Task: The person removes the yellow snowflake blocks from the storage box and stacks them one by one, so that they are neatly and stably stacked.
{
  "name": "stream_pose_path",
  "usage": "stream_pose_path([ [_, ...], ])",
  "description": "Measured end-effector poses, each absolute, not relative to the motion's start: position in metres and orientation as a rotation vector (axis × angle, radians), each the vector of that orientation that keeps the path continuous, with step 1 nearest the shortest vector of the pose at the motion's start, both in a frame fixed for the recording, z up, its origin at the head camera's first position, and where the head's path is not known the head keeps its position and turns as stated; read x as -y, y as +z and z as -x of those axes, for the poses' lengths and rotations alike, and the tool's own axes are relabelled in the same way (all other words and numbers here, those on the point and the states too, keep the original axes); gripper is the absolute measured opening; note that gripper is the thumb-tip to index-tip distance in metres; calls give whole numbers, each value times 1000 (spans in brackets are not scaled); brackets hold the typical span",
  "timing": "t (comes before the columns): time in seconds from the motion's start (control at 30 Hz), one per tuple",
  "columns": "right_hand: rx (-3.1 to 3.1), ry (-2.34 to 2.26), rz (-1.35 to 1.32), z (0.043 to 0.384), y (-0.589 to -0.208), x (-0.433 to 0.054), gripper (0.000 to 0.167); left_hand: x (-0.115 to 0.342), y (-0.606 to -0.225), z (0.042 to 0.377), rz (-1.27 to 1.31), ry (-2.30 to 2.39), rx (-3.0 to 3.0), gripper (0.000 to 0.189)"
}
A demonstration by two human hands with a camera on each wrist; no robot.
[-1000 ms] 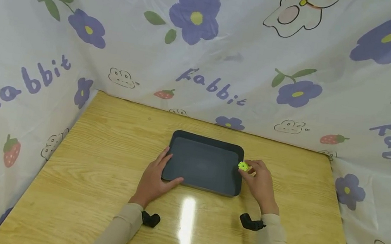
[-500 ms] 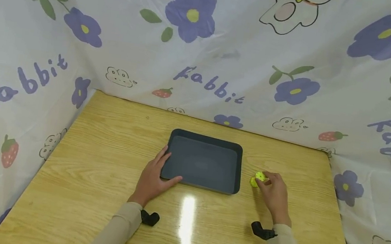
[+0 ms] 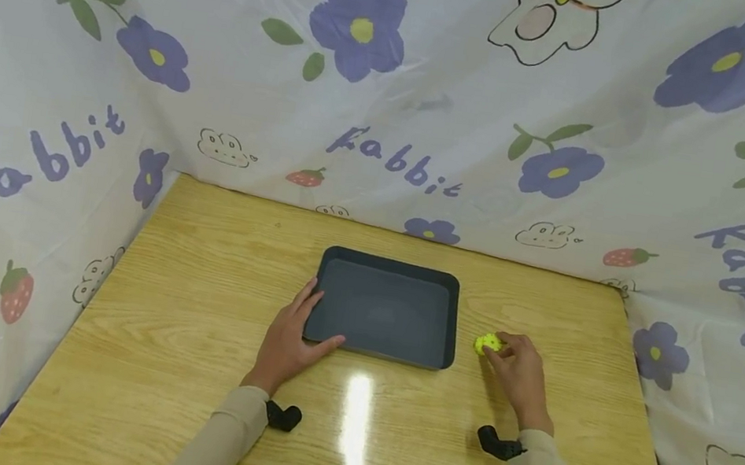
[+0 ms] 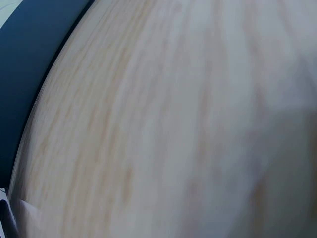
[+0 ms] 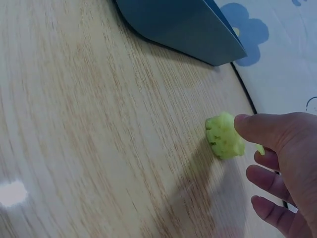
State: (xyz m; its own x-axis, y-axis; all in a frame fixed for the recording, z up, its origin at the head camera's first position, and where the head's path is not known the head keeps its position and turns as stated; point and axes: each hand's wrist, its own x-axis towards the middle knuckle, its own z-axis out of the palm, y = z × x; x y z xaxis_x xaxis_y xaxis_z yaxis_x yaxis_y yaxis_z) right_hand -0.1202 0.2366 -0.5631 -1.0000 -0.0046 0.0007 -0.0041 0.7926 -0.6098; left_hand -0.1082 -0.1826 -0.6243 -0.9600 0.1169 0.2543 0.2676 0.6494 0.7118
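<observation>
A dark grey rectangular tray [image 3: 383, 309] lies on the wooden table. My left hand [image 3: 286, 341] rests at its near left corner, fingers straight along the left side and thumb on the near edge. In the left wrist view, only the tray's dark wall [image 4: 29, 74] shows; the hand is out of sight. To the right of the tray, my right hand [image 3: 521, 371] pinches a small yellow-green knobbly piece [image 3: 487, 344] between thumb and fingers, close over the table. The right wrist view shows the piece's [image 5: 225, 136] notched left edge; the thumb covers its right part.
The wooden table [image 3: 194, 279] has a bright glare spot before the tray. A white cloth [image 3: 257, 89] printed with flowers and "Rabbit" hangs behind and at both sides. Each wrist wears a small black camera, the right one [image 3: 498, 444] near the tabletop.
My right hand has moved from the tray's right rim rightward and down to the table with the yellow-green piece. Half a second ago two yellow-green shapes showed there. The left hand stays at the tray.
</observation>
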Motion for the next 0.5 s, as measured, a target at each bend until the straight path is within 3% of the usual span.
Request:
stream_pose_path([
  [0.5, -2965, -990, 39, 122, -568, -233, 43, 184, -627, 109, 304, -1199, 2704, 94],
])
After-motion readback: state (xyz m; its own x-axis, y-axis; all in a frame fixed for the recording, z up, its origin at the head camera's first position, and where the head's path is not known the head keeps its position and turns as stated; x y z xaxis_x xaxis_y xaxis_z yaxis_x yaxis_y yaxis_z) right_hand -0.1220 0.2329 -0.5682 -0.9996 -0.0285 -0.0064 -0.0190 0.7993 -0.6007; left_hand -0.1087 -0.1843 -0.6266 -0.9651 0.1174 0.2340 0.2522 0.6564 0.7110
